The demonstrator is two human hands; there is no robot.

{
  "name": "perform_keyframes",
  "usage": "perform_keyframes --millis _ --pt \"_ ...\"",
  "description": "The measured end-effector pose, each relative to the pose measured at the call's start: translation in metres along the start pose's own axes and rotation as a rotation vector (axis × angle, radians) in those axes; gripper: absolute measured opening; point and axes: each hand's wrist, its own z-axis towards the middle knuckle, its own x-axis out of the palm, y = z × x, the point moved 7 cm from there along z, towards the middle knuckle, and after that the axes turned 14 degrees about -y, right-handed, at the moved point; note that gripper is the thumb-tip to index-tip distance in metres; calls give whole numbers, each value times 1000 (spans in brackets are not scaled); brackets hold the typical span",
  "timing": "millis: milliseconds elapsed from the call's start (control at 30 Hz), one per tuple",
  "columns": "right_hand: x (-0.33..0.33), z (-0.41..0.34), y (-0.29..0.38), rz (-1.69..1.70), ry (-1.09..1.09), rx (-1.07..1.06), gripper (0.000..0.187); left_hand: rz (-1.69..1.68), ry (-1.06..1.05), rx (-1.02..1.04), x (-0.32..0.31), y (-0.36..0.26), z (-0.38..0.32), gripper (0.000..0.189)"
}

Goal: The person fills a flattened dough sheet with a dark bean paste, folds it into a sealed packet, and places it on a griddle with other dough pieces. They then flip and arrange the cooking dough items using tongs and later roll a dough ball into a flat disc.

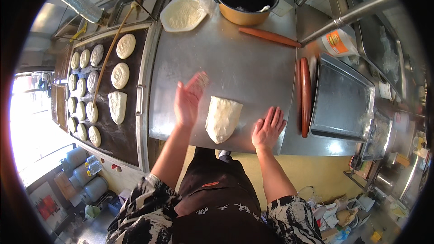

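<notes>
A flat, tapered piece of dough (223,118) lies on the steel worktop (223,64) between my hands, its narrow end towards me. My left hand (190,100) is to the left of the dough, blurred, with its palm up and fingers spread, and holds nothing. To the right of the dough, my right hand (269,128) rests palm down near the worktop's front edge, also holding nothing. Neither hand touches the dough. On the dark griddle (108,135) at the left lie several round flatbreads (120,75) and one tapered piece of dough (117,107). A thin wooden stick (112,49) lies slantwise across the griddle.
A white dish of pale crumbly powder (184,14) and a large dark-lined pot (245,0) stand at the back. One wooden rolling pin (269,36) lies before the pot; another (305,98) lies beside a metal tray (342,98) at right. A metal pole (349,17) juts in from the upper right.
</notes>
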Motion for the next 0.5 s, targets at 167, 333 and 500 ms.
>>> perform_keyframes --millis 167,333,500 --pt "-1 0 0 -12 -18 -12 66 906 236 501 17 62 -93 61" --pt "-1 0 -1 -35 -24 -16 65 1529 306 846 6 95 -140 67" --pt "1 1 0 -62 -64 -51 65 1554 278 876 -28 103 -172 70"
